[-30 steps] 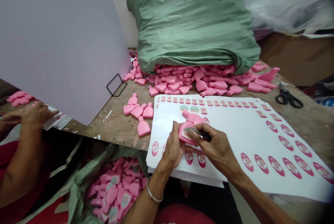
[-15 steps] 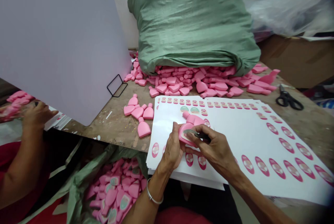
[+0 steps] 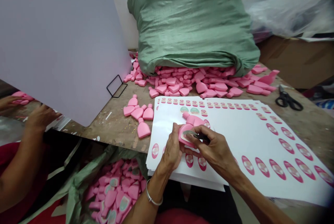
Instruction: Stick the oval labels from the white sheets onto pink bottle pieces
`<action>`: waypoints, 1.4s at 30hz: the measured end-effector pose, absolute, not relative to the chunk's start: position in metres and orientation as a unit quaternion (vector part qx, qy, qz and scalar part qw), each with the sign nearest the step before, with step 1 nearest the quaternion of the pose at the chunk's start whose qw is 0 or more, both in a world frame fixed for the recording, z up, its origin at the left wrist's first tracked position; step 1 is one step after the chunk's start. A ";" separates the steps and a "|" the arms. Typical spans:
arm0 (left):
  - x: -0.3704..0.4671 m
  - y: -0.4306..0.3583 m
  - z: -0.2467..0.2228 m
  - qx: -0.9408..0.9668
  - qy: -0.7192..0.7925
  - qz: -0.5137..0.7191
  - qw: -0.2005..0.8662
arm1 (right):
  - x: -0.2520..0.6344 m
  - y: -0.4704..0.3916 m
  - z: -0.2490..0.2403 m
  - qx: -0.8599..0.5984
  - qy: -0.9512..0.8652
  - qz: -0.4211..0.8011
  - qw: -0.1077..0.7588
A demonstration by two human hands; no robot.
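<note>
My left hand [image 3: 172,149] is closed round a small pink plastic bottle [image 3: 184,129], holding it tilted over the sticker sheets. My right hand [image 3: 217,151] grips dark tweezers [image 3: 202,136], whose curved metal tip lies against the bottle's front. An oval label shows on that front, partly covered by the tip and fingers. Just behind it another pink bottle [image 3: 197,121] rests on the stacked sticker sheets [image 3: 224,126], which carry rows of pink oval and smaller labels.
Several loose bottles [image 3: 143,129] lie left of the sheets. A green sack [image 3: 193,22] stands on a pink bottle heap. Scissors [image 3: 288,100] lie right. Below, an open green bag [image 3: 78,185] holds labelled bottles. A white panel [image 3: 65,43] stands left, near a co-worker's hand [image 3: 39,121].
My hands, the bottle and the tweezers have barely moved. At the far left, the co-worker's hand has shifted slightly right, and another hand now shows at the edge.
</note>
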State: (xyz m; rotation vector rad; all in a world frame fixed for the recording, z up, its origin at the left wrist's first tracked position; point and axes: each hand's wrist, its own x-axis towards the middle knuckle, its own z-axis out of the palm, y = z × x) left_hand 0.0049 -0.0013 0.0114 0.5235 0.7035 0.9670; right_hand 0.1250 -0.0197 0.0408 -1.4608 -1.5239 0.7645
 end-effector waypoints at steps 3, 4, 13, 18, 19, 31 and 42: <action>0.004 0.000 0.012 0.287 0.304 0.445 0.792 | 0.126 -0.020 0.039 -0.585 -0.619 0.299 0.431; 0.004 0.000 0.012 0.297 0.291 0.440 0.796 | 0.126 -0.019 0.038 -0.585 -0.620 0.297 0.430; -0.008 -0.001 0.016 0.359 0.244 0.417 0.799 | 0.127 -0.019 0.036 -0.581 -0.627 0.301 0.423; -0.012 -0.002 0.013 0.372 0.257 0.399 0.798 | 0.128 -0.019 0.035 -0.583 -0.640 0.280 0.415; -0.012 -0.002 0.012 0.373 0.253 0.392 0.802 | 0.128 -0.019 0.036 -0.583 -0.649 0.264 0.411; -0.014 -0.005 0.013 0.323 0.241 0.419 0.814 | 0.137 -0.020 0.047 -0.678 -0.649 0.008 0.344; -0.014 -0.006 0.020 0.282 0.218 0.446 0.821 | 0.149 -0.021 0.043 -0.618 -0.508 0.353 0.486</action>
